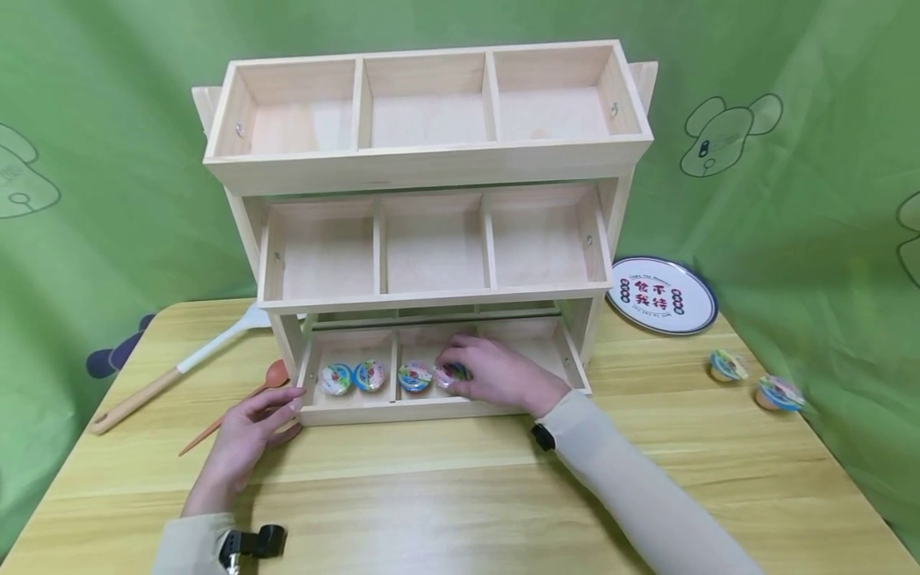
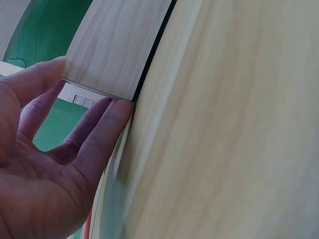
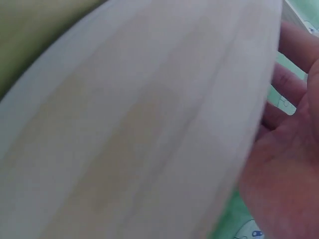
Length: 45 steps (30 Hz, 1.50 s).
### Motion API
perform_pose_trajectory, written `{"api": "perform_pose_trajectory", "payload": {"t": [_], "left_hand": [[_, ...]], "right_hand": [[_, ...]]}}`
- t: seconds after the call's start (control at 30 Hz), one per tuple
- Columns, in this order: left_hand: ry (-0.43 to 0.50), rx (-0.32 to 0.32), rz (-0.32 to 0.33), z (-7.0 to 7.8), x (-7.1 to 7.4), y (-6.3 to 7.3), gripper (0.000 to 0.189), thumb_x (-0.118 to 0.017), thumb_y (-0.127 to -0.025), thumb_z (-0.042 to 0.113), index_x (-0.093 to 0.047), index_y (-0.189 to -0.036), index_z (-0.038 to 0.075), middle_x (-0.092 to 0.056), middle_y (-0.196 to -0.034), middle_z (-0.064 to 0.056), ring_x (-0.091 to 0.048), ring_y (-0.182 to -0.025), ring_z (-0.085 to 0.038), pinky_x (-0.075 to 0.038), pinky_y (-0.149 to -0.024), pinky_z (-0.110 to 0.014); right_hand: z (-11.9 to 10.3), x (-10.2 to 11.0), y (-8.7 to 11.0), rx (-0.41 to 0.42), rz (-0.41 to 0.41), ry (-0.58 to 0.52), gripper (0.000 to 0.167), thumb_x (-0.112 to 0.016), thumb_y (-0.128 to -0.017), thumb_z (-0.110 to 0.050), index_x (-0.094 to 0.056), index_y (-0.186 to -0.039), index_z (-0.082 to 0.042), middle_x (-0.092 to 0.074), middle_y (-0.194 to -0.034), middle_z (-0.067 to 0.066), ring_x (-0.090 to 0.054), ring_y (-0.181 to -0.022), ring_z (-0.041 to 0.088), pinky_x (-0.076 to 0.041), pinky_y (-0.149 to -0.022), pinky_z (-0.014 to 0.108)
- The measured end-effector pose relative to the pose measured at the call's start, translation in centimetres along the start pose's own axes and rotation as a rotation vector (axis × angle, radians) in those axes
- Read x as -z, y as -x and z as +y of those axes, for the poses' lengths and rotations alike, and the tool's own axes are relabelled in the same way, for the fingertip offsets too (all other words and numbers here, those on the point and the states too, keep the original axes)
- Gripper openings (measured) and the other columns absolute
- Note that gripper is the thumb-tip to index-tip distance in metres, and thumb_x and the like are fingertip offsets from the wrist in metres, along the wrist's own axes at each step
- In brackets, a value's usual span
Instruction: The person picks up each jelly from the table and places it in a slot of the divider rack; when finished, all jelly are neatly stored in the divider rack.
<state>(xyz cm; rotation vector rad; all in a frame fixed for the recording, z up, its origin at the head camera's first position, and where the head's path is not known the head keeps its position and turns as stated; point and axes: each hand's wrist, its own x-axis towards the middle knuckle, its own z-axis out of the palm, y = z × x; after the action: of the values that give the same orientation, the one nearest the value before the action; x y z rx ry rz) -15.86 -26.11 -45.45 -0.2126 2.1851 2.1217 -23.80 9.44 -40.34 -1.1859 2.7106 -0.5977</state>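
Note:
My right hand (image 1: 496, 371) reaches into the middle compartment of the bottom wooden tray (image 1: 446, 411) and holds a small jelly cup (image 1: 447, 375) with its fingertips. Beside it in that compartment sits another jelly cup (image 1: 414, 376). Two more jelly cups, one whitish (image 1: 335, 379) and one pinkish (image 1: 370, 374), lie side by side in the left compartment. My left hand (image 1: 251, 431) touches the tray's front left corner with fairly straight fingertips, also seen against the wooden front board (image 2: 117, 50) in the left wrist view. The right wrist view shows mostly blurred tray front (image 3: 149, 124); the cup is hidden there.
Above rise a middle tray (image 1: 434, 299) and a top tray (image 1: 431, 164), each with three compartments. Two jelly cups, one nearer (image 1: 779, 394) and one farther (image 1: 727, 366), stand at right by a plate (image 1: 663, 295). A spatula (image 1: 180, 371) and an orange spoon (image 1: 230, 414) lie left.

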Motion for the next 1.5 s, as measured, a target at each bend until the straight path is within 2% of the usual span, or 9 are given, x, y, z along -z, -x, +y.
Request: {"api": "perform_pose_trajectory", "payload": {"t": [0.13,0.27,0.4,0.53,0.9,1.17,1.5], "left_hand": [[0.003,0.001,0.003,0.0,0.0,0.0,0.036,-0.069,-0.093,0.011,-0.063,-0.124,-0.006,-0.054,-0.122,-0.009,-0.063,-0.102,-0.014,-0.056,-0.090,-0.036],[0.008,-0.001,0.000,0.0,0.0,0.0,0.034,-0.070,-0.093,0.012,-0.065,-0.122,-0.005,-0.055,-0.120,-0.009,-0.064,-0.101,-0.014,-0.056,-0.090,-0.036],[0.007,0.001,-0.007,-0.1,0.1,0.0,0.034,-0.070,-0.093,0.012,-0.065,-0.122,-0.005,-0.055,-0.120,-0.009,-0.064,-0.101,-0.013,-0.055,-0.090,-0.037],[0.009,0.003,-0.010,-0.1,0.0,0.0,0.035,-0.070,-0.093,0.012,-0.064,-0.123,-0.006,-0.053,-0.123,-0.011,-0.063,-0.102,-0.014,-0.055,-0.091,-0.036],[-0.007,0.012,-0.019,-0.1,0.1,0.0,0.041,-0.070,-0.093,0.014,-0.060,-0.126,-0.008,-0.046,-0.135,-0.018,-0.062,-0.106,-0.015,-0.055,-0.092,-0.036],[0.002,0.012,-0.015,-0.2,0.1,0.0,0.039,-0.069,-0.094,0.013,-0.061,-0.125,-0.008,-0.047,-0.131,-0.016,-0.063,-0.104,-0.014,-0.055,-0.092,-0.036],[0.005,0.012,-0.016,0.1,0.2,0.0,0.039,-0.068,-0.095,0.011,-0.059,-0.127,-0.009,-0.044,-0.136,-0.019,-0.063,-0.104,-0.013,-0.055,-0.092,-0.036]], "right_hand": [[-0.6,0.9,0.9,0.001,0.027,0.000,0.033,-0.073,-0.090,-0.026,-0.068,-0.117,-0.007,-0.062,-0.114,0.006,-0.059,-0.102,0.022,-0.054,-0.090,0.037],[-1.0,1.7,2.1,-0.005,0.058,0.030,0.034,-0.073,-0.090,-0.022,-0.067,-0.118,-0.005,-0.062,-0.116,0.009,-0.059,-0.104,0.024,-0.053,-0.093,0.042],[-0.9,2.5,3.3,-0.025,0.071,0.041,0.036,-0.073,-0.089,-0.017,-0.065,-0.122,-0.003,-0.060,-0.120,0.010,-0.060,-0.106,0.026,-0.054,-0.094,0.043],[-0.7,3.1,4.6,-0.053,0.073,0.043,0.038,-0.072,-0.091,-0.019,-0.064,-0.125,-0.005,-0.059,-0.122,0.009,-0.061,-0.106,0.026,-0.055,-0.093,0.042],[0.5,4.4,8.1,-0.100,0.107,0.072,0.037,-0.072,-0.091,-0.021,-0.065,-0.126,-0.008,-0.060,-0.122,0.005,-0.061,-0.107,0.026,-0.053,-0.095,0.046],[1.5,5.2,10.4,-0.149,0.144,0.072,0.035,-0.070,-0.092,-0.020,-0.065,-0.125,-0.007,-0.059,-0.124,0.006,-0.058,-0.113,0.029,-0.050,-0.098,0.049],[3.0,6.7,14.1,-0.235,0.211,0.063,0.036,-0.072,-0.091,-0.015,-0.064,-0.124,-0.005,-0.059,-0.126,0.009,-0.055,-0.117,0.034,-0.046,-0.100,0.056]]}}
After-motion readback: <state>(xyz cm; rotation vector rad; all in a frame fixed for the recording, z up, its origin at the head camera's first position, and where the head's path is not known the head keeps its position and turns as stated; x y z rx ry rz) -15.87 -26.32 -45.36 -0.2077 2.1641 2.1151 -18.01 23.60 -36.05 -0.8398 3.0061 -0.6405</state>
